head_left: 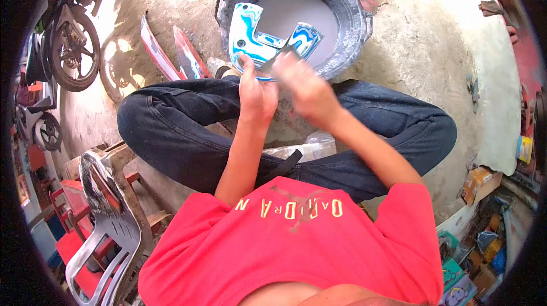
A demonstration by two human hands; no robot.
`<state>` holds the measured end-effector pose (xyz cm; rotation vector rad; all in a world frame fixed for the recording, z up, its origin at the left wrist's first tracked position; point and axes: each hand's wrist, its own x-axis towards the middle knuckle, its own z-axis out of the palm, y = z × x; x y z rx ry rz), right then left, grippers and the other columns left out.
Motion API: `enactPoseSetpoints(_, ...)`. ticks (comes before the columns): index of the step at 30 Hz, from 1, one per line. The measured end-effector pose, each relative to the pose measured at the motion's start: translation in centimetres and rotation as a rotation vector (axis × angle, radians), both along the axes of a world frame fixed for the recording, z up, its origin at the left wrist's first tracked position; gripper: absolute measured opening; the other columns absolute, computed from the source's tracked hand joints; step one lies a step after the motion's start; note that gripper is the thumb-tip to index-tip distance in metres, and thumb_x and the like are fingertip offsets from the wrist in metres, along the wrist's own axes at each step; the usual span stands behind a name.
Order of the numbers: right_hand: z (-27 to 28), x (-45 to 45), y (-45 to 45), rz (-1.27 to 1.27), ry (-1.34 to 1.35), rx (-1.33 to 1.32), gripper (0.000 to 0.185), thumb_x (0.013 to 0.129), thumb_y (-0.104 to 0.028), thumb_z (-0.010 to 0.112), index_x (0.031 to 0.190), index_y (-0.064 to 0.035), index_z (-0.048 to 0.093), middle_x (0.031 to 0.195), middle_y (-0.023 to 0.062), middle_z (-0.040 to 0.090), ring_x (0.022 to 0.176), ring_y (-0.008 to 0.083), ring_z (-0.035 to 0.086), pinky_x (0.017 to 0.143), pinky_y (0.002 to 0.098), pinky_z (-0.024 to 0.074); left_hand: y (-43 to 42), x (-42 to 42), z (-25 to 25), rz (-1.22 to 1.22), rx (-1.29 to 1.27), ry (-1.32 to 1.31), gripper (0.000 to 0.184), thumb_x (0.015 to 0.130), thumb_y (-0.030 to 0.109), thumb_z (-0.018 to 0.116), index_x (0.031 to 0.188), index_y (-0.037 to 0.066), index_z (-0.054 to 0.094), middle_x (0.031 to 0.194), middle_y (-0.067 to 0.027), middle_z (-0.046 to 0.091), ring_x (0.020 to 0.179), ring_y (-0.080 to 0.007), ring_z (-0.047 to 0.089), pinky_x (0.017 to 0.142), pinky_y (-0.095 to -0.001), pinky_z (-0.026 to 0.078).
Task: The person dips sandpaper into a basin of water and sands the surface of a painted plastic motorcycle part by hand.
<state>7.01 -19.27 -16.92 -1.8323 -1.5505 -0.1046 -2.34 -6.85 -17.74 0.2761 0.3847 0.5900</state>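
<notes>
A blue, white and grey swirled motorcycle body panel [246, 44] is tilted over the near rim of a black tub [352, 64]. My left hand [257, 94] grips the panel's lower edge, with the thumb on its face. My right hand [305, 91], smeared by motion, presses a small dark sheet that looks like sandpaper [272, 64] against the panel's lower right part. Its fingertips are blurred, and the sheet is partly hidden under them. Cloudy grey water [302, 13] fills the bottom of the tub.
Two long red, white and blue panels [158, 50] lie on the concrete floor left of the tub. Motorcycles [71, 47] stand at the far left. A grey chair-like frame [114, 209] is near my left side. A cardboard box [481, 183] and clutter lie at the right.
</notes>
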Motion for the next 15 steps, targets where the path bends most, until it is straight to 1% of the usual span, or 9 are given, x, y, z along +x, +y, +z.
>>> enactPoseSetpoints(1, 1.6, -1.1, -0.4, 0.114, -0.032, -0.061, 0.051, 0.084, 0.004, 0.049, 0.134, -0.0005, 0.056, 0.136, 0.0207, 0.058, 0.131, 0.0332, 0.053, 0.111, 0.045, 0.0411, 0.5, -0.1, -0.1, -0.05, -0.002, -0.02, 0.036, 0.108, 0.025, 0.04, 0.139, 0.009, 0.044, 0.138, -0.0084, 0.055, 0.128, -0.0243, 0.052, 0.112, -0.0488, 0.039)
enactPoseSetpoints(2, 1.4, -0.2, -0.1, 0.08, -0.037, -0.048, 0.051, 0.084, 0.004, 0.05, 0.134, -0.0011, 0.056, 0.136, 0.021, 0.057, 0.131, 0.0336, 0.053, 0.111, 0.0447, 0.041, 0.5, -0.1, -0.2, -0.042, 0.058, 0.006, 0.037, 0.109, 0.028, 0.034, 0.142, 0.012, 0.041, 0.14, -0.0075, 0.052, 0.129, -0.0249, 0.051, 0.112, -0.0501, 0.038)
enactPoseSetpoints(3, 0.9, 1.5, 0.5, 0.043, -0.038, -0.036, 0.051, 0.084, 0.003, 0.05, 0.135, -0.0017, 0.056, 0.136, 0.0214, 0.057, 0.131, 0.034, 0.052, 0.111, 0.0444, 0.0409, 0.2, 0.2, 0.6, 0.013, 0.035, 0.024, 0.037, 0.109, 0.028, 0.033, 0.142, 0.012, 0.041, 0.14, -0.0076, 0.052, 0.129, -0.0248, 0.052, 0.112, -0.0495, 0.039)
enactPoseSetpoints(5, 0.0, 5.5, 1.0, -0.196, 0.064, 0.002, 0.047, 0.087, 0.003, 0.047, 0.133, -0.0006, 0.056, 0.136, 0.0233, 0.056, 0.131, 0.0365, 0.052, 0.111, 0.044, 0.041, -0.6, 0.9, 2.4, 0.117, -0.012, 0.053, 0.037, 0.11, 0.028, 0.033, 0.142, 0.011, 0.042, 0.139, -0.0077, 0.053, 0.128, -0.0247, 0.052, 0.111, -0.0482, 0.039)
enactPoseSetpoints(7, -0.1, 5.8, 0.6, -0.292, 0.056, -0.029, 0.045, 0.088, 0.002, 0.047, 0.132, 0.0006, 0.056, 0.135, 0.0233, 0.057, 0.13, 0.0362, 0.052, 0.111, 0.0445, 0.0404, -0.9, 1.0, 2.7, 0.12, -0.006, 0.094, 0.037, 0.109, 0.028, 0.034, 0.141, 0.011, 0.042, 0.14, -0.0085, 0.052, 0.13, -0.0244, 0.05, 0.113, -0.0479, 0.038)
enactPoseSetpoints(9, 0.4, 2.0, -0.2, -0.089, 0.014, -0.027, 0.044, 0.087, 0.001, 0.05, 0.131, 0.001, 0.057, 0.134, 0.0223, 0.058, 0.129, 0.0354, 0.054, 0.111, 0.0448, 0.0412, -0.6, 1.0, 2.1, 0.122, 0.007, 0.118, 0.038, 0.109, 0.029, 0.034, 0.141, 0.011, 0.043, 0.142, -0.0087, 0.051, 0.132, -0.0244, 0.049, 0.114, -0.0487, 0.036)
enactPoseSetpoints(11, 1.6, -0.9, -0.5, 0.102, -0.071, -0.026, 0.048, 0.083, 0.005, 0.05, 0.13, -0.0013, 0.059, 0.133, 0.0202, 0.06, 0.126, 0.034, 0.056, 0.109, 0.045, 0.0436, 0.1, 0.3, 0.9, 0.017, 0.051, 0.002, 0.038, 0.109, 0.029, 0.035, 0.141, 0.011, 0.043, 0.142, -0.0085, 0.051, 0.132, -0.0242, 0.049, 0.114, -0.0487, 0.036)
enactPoseSetpoints(12, 1.3, 0.2, -0.1, 0.057, -0.06, -0.005, 0.047, 0.084, 0.004, 0.05, 0.129, -0.0017, 0.059, 0.132, 0.0203, 0.06, 0.126, 0.0341, 0.056, 0.109, 0.0445, 0.0437, 0.3, -0.1, 0.5, -0.035, 0.071, -0.051, 0.038, 0.109, 0.029, 0.035, 0.141, 0.011, 0.043, 0.142, -0.0084, 0.051, 0.132, -0.0241, 0.049, 0.115, -0.0487, 0.036)
enactPoseSetpoints(15, 0.7, 5.8, 0.9, -0.198, 0.1, -0.01, 0.044, 0.087, 0.001, 0.046, 0.13, -0.0017, 0.058, 0.131, 0.0214, 0.06, 0.126, 0.0356, 0.055, 0.108, 0.0424, 0.0443, -0.6, 0.7, 2.3, 0.111, 0.003, 0.066, 0.038, 0.109, 0.03, 0.035, 0.142, 0.011, 0.042, 0.141, -0.0087, 0.051, 0.13, -0.0245, 0.05, 0.113, -0.048, 0.037)
